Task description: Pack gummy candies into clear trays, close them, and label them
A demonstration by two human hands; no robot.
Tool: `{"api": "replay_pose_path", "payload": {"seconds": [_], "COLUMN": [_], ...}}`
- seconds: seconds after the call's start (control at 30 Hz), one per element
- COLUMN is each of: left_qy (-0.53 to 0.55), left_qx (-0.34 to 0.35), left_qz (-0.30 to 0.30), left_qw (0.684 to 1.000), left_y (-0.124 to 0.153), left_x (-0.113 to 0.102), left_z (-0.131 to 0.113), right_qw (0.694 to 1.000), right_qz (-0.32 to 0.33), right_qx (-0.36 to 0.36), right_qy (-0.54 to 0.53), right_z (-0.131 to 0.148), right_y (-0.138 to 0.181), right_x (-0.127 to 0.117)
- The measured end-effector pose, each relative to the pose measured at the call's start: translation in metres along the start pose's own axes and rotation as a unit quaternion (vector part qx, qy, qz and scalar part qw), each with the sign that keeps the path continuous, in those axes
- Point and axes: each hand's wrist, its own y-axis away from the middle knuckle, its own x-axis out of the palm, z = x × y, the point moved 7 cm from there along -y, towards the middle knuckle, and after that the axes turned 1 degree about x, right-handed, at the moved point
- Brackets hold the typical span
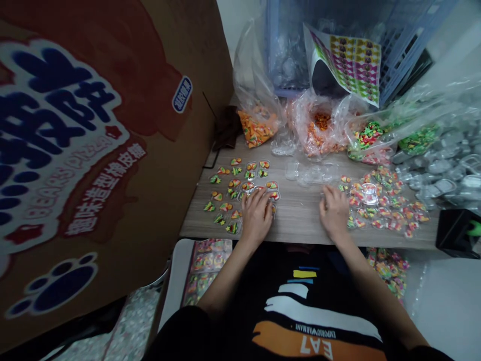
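Observation:
My left hand (pixel 257 215) lies palm down over clear plastic trays (pixel 273 190) filled with small red, yellow and green shaped pieces. Its fingers are stretched forward, slightly apart, and cover part of the trays. To its left, several groups of loose pieces (pixel 226 206) sit in rows on the table. My right hand (pixel 334 213) rests on the table with its fingers curled down; whatever they may hold is hidden. Just right of it spreads a heap of filled small packs (pixel 391 203), with one clear tray (pixel 370 193) on top. Empty clear trays (pixel 311 172) lie between and beyond my hands.
A large printed carton (pixel 158 165) walls off the left side. Along the back stand plastic bags of orange pieces (pixel 259 128) and green and red pieces (pixel 370 134), before a blue crate (pixel 287 50). Clear empty trays (pixel 447 160) pile up at right, near a black holder (pixel 456 233).

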Motion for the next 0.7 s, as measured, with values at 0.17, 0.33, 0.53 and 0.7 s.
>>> {"api": "replay_pose_path", "payload": {"seconds": [0.17, 0.33, 0.53, 0.7], "left_qy": [-0.006, -0.008, -0.033, -0.088], "left_qx": [0.011, 0.024, 0.016, 0.054], "left_qz": [0.013, 0.035, 0.077, 0.144], "left_qw": [1.0, 0.999, 0.996, 0.984], "left_y": [0.011, 0.015, -0.003, -0.032], "left_x": [0.005, 0.009, 0.001, 0.006], "left_z": [0.005, 0.003, 0.004, -0.002], "right_qw": [0.996, 0.998, 0.996, 0.992], "right_qz": [-0.054, -0.064, 0.0, 0.013], "right_qx": [0.053, 0.009, 0.017, 0.006], "right_qy": [0.05, 0.019, 0.088, 0.129], "right_z": [-0.042, -0.054, -0.07, -0.071], "right_y": [-0.022, -0.095, -0.17, -0.171], "right_x": [-0.013, -0.011, 0.007, 0.002]}}
